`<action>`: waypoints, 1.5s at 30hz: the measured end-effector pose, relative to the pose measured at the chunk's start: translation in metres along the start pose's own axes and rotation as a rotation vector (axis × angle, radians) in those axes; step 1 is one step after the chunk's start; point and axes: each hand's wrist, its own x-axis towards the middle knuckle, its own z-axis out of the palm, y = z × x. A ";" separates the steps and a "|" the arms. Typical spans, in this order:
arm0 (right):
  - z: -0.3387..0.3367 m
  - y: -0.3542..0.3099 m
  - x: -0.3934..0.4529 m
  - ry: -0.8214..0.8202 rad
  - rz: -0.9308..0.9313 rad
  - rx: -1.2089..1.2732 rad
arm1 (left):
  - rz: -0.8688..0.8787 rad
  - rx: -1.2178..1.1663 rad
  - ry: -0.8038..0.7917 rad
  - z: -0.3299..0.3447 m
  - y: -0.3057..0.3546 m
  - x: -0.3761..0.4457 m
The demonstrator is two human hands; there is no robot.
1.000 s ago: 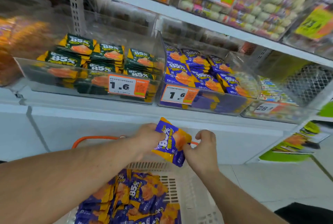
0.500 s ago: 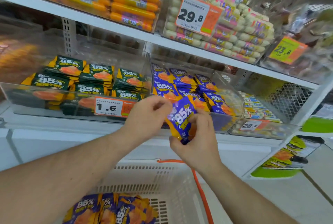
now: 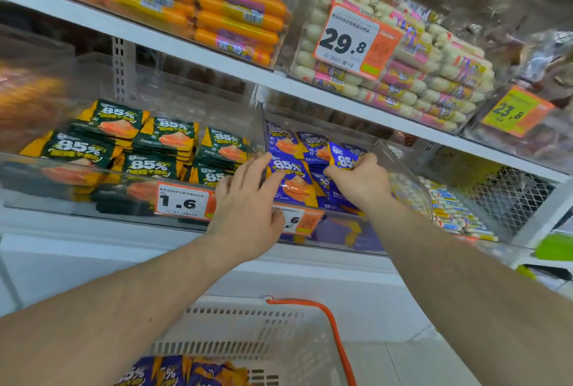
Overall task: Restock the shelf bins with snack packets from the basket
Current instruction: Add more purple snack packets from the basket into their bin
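A clear shelf bin (image 3: 406,174) holds purple-blue snack packets marked 85%. My right hand (image 3: 361,182) reaches into it and pinches the top of one purple-blue packet (image 3: 342,156), holding it among the others. My left hand (image 3: 248,209) is at the bin's front edge, its straight fingers touching the front purple-blue packet (image 3: 294,182) that stands upright there. Below, the white basket (image 3: 248,326) with an orange handle (image 3: 336,336) holds several more purple-blue packets (image 3: 186,370) at the frame's bottom edge.
The neighbouring clear bin on the left holds green 85% packets (image 3: 145,150) behind a 1.6 price tag (image 3: 183,202). The shelf above carries orange sausages (image 3: 235,19) and white sausage packs (image 3: 434,81). A wire mesh divider (image 3: 508,196) stands to the right.
Both hands rose from above the basket to the shelf. The purple-blue packet held between them has gone into the bin in my right hand; my left hand let go and now touches the front packet.
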 end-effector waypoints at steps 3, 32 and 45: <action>0.010 -0.001 0.003 -0.029 -0.009 -0.075 | 0.006 -0.022 0.009 0.002 -0.001 -0.001; 0.023 0.021 -0.034 -0.001 -0.200 -0.396 | 0.041 0.049 -0.063 0.000 -0.001 -0.003; 0.092 0.049 -0.124 0.431 -1.051 0.033 | 0.115 0.075 -0.693 -0.014 -0.005 -0.048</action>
